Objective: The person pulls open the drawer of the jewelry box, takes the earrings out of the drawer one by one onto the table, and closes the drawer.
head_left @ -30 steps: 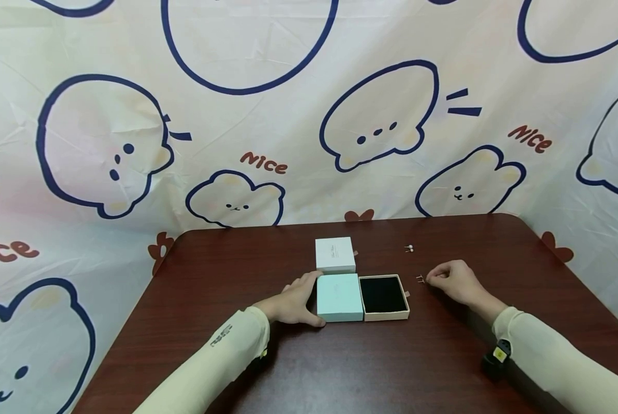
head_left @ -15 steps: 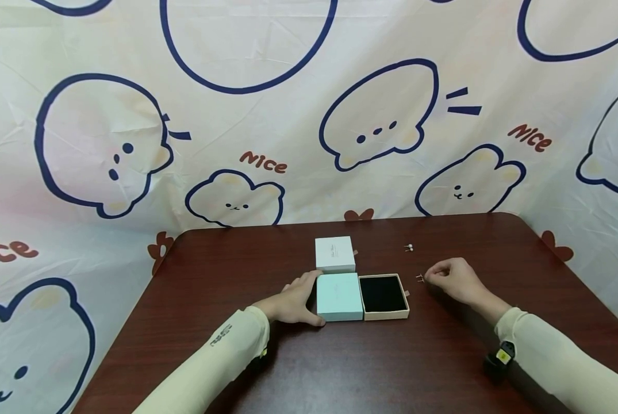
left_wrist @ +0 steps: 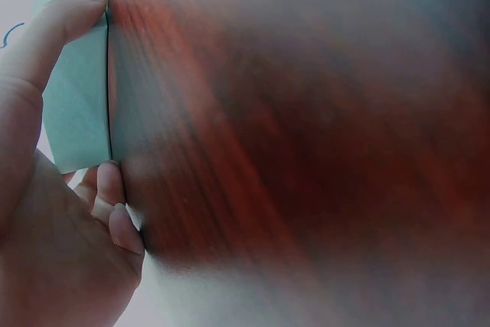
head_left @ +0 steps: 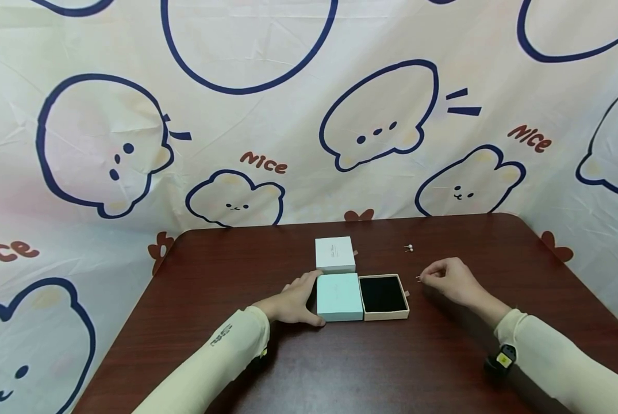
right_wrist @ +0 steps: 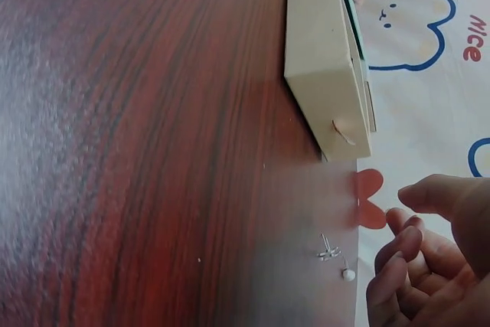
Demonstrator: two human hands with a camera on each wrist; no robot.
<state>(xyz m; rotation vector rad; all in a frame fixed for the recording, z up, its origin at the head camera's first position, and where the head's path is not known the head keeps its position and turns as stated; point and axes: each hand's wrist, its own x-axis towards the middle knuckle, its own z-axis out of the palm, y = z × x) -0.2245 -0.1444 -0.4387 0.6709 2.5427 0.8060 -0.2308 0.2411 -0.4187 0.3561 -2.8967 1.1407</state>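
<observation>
On the brown table, my left hand (head_left: 294, 301) grips the left side of a teal jewellery box (head_left: 340, 297), thumb at its front corner and fingers behind. The left wrist view shows the thumb against the edge of the teal box (left_wrist: 80, 97). A pulled-out drawer (head_left: 408, 315) with a black lining adjoins it on the right. My right hand (head_left: 452, 280) is low over the table, fingertips at small metal earrings (head_left: 418, 278), which they partly cover. In the right wrist view, the silver stud pieces (right_wrist: 329, 251) appear apart from the loosely bent fingers, with a narrow thumb-to-index gap.
Behind the teal box stands a white box (head_left: 334, 255) with small print on its lid. Two pearl earrings (head_left: 410, 248) lie farther back on the right. A patterned cloth (head_left: 298, 115) hangs around the table (head_left: 340, 368).
My right hand has shifted slightly left, so its fingertips cover more of the nearer earrings. The left hand and the boxes have stayed in place.
</observation>
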